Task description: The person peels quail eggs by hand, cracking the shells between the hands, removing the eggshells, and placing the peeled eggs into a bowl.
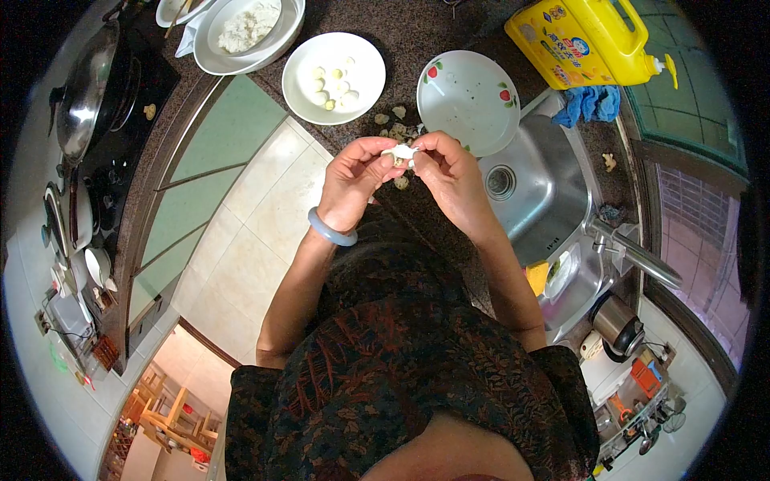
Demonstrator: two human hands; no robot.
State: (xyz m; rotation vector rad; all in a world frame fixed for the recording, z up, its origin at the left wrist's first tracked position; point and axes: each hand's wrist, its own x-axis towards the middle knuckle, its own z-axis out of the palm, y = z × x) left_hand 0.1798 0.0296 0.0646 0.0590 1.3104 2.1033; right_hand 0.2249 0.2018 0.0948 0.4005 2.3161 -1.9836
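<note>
Between my two hands, over the dark speckled counter, is a small whitish egg-like piece (403, 152) with bits of shell or peel on it. The fingertips of my left hand (353, 178) pinch it from the left, and those of my right hand (451, 178) pinch it from the right. Just beyond the fingers, pale brownish scraps (393, 124) lie on the counter. A white bowl (298, 78) behind my left hand holds several small pale round pieces (337, 86). Behind my right hand stands a larger white bowl (469, 96) with strawberry prints and dark specks inside.
A steel sink (545, 180) with a faucet (642, 255) is at the right. Behind it stand a yellow jug (577, 44) and a blue cloth (589, 106). At back left, a bowl (210, 56) holds white food. A wok (90, 92) sits on the stove at far left.
</note>
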